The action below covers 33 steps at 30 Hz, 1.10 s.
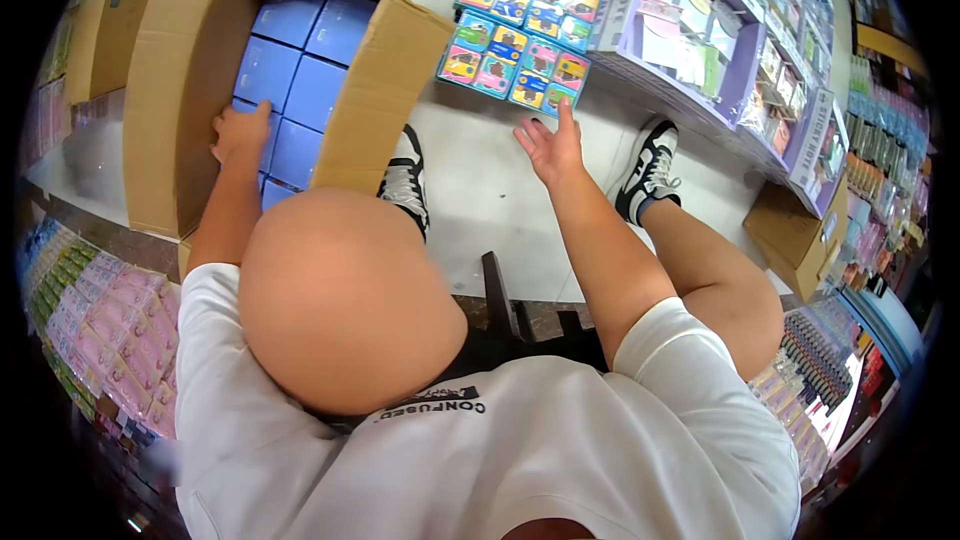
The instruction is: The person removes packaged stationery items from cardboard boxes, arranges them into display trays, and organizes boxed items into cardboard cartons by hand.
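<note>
Left hand (242,131) at plain periwinkle-blue boxes (268,66), packed in rows — grip, can't tell; right hand (555,152) — spread wide

your left hand (240,132) is down in the carton (165,80), hemmed in by its left side and the packed blue boxes (322,95); the raised right flap (385,90) bars a low sideways pass. your left knee (345,285) crowds the near end. your right hand (553,152) has floor (485,185) to cross between your shoes (650,170), but stacked colorful boxes (520,30) stand just ahead and the purple display (748,112) walls off the right.
</note>
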### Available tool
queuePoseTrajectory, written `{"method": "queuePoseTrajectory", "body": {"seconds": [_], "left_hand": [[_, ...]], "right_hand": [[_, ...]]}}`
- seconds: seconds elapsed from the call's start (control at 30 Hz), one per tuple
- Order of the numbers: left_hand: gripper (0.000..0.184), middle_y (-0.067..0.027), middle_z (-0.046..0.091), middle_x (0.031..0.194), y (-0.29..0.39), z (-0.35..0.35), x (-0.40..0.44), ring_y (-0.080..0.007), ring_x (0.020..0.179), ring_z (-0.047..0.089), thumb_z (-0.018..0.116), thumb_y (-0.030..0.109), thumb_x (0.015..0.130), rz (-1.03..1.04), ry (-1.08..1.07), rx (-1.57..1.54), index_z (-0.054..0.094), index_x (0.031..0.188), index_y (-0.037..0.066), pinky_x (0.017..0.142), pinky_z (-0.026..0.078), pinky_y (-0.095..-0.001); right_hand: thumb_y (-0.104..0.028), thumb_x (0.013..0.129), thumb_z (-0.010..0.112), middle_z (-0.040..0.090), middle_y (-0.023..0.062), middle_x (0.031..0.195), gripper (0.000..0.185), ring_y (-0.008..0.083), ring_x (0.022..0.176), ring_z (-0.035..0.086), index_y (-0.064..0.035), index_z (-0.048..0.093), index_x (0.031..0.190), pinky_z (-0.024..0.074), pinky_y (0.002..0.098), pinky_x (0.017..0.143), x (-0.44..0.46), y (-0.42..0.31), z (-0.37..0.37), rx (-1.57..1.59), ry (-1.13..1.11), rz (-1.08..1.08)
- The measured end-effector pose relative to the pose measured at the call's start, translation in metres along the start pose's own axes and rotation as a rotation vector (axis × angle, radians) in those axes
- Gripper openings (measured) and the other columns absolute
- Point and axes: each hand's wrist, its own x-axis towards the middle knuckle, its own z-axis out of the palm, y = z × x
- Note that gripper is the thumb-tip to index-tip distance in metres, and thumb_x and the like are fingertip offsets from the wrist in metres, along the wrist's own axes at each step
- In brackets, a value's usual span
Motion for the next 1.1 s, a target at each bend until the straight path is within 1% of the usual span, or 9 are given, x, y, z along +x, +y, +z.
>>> {"method": "queuePoseTrajectory", "body": {"seconds": [0.03,0.07,0.17,0.27,0.47,0.77,0.87,0.97,1.1], "left_hand": [[0.094,-0.0191,0.044,0.158,-0.001,-0.002,0.003,-0.0322,0.146,0.044,0.061,0.065,0.08,-0.009,-0.028,0.0,0.048,0.152,0.006,0.12,0.03,-0.0578],[0.099,-0.0191,0.043,0.159,-0.01,0.005,0.016,-0.0335,0.146,0.045,0.064,0.065,0.078,0.015,-0.035,-0.049,0.046,0.154,0.004,0.12,0.03,-0.0576],[0.104,-0.0187,0.041,0.16,-0.007,-0.011,-0.005,-0.0347,0.145,0.045,0.067,0.065,0.076,0.009,-0.053,-0.094,0.043,0.156,0.003,0.12,0.029,-0.0582],[0.106,-0.022,0.039,0.16,-0.014,-0.008,-0.006,-0.0385,0.145,0.044,0.072,0.063,0.074,0.069,-0.025,-0.138,0.043,0.156,0.002,0.12,0.032,-0.0548],[0.103,-0.0317,0.042,0.155,-0.069,0.051,0.09,-0.044,0.143,0.044,0.076,0.057,0.072,0.27,-0.09,-0.346,0.048,0.154,0.0,0.119,0.038,-0.0458],[0.109,-0.0317,0.038,0.159,-0.051,0.031,0.081,-0.0419,0.144,0.045,0.074,0.054,0.07,0.234,-0.189,-0.236,0.04,0.157,-0.003,0.117,0.039,-0.0467],[0.108,-0.0295,0.046,0.154,-0.06,0.042,0.1,-0.0399,0.141,0.05,0.074,0.055,0.072,0.277,-0.19,-0.184,0.041,0.157,-0.003,0.116,0.04,-0.047],[0.102,-0.026,0.057,0.145,-0.055,0.024,0.1,-0.0373,0.134,0.056,0.074,0.053,0.073,0.312,-0.441,-0.328,0.045,0.153,-0.003,0.113,0.043,-0.0457],[0.086,-0.0223,0.065,0.134,-0.06,0.031,0.121,-0.0343,0.123,0.063,0.073,0.048,0.079,0.196,-0.536,-0.506,0.054,0.147,-0.002,0.107,0.048,-0.0447]], "right_hand": [[-0.045,0.096,0.075,0.008,0.0326,0.167,0.113,0.049,0.15,0.032,-0.0247,-0.012,0.165,0.0434,0.0638,0.112,0.002,-0.007,0.0,-0.018,0.014,-0.029],[-0.034,0.098,0.075,0.017,0.0277,0.167,0.103,0.0477,0.148,0.035,-0.0252,-0.001,0.165,0.0444,0.0642,0.11,0.004,-0.014,-0.001,-0.032,-0.002,-0.036],[-0.027,0.101,0.071,0.027,0.0208,0.164,0.088,0.0463,0.144,0.038,-0.0277,0.009,0.164,0.0467,0.0646,0.108,0.02,-0.023,-0.007,-0.369,-0.155,-0.008],[-0.019,0.103,0.066,0.037,0.0159,0.158,0.076,0.0398,0.136,0.048,-0.0291,0.017,0.161,0.0521,0.0621,0.104,0.019,-0.023,-0.004,-0.452,-0.122,-0.022],[-0.022,0.104,0.066,0.036,0.0148,0.159,0.078,0.0395,0.139,0.046,-0.0331,0.015,0.161,0.0511,0.0631,0.105,0.004,-0.026,0.009,-0.462,-0.069,0.028],[-0.028,0.103,0.067,0.04,0.0137,0.159,0.082,0.0379,0.137,0.049,-0.0366,0.012,0.163,0.0505,0.0603,0.105,0.017,-0.04,-0.001,-0.578,-0.152,0.113],[-0.027,0.103,0.067,0.041,0.013,0.159,0.084,0.037,0.136,0.051,-0.0381,0.01,0.164,0.0512,0.0598,0.104,0.018,-0.045,0.002,-0.597,-0.165,0.141],[-0.026,0.102,0.067,0.041,0.0128,0.158,0.084,0.0366,0.135,0.052,-0.0385,0.012,0.163,0.0507,0.0604,0.104,0.016,-0.047,0.0,-0.603,-0.163,0.155],[-0.025,0.1,0.068,0.042,0.0118,0.156,0.082,0.0363,0.132,0.054,-0.0378,0.015,0.162,0.0488,0.0612,0.106,0.021,-0.048,-0.001,-0.547,-0.195,0.184]]}}
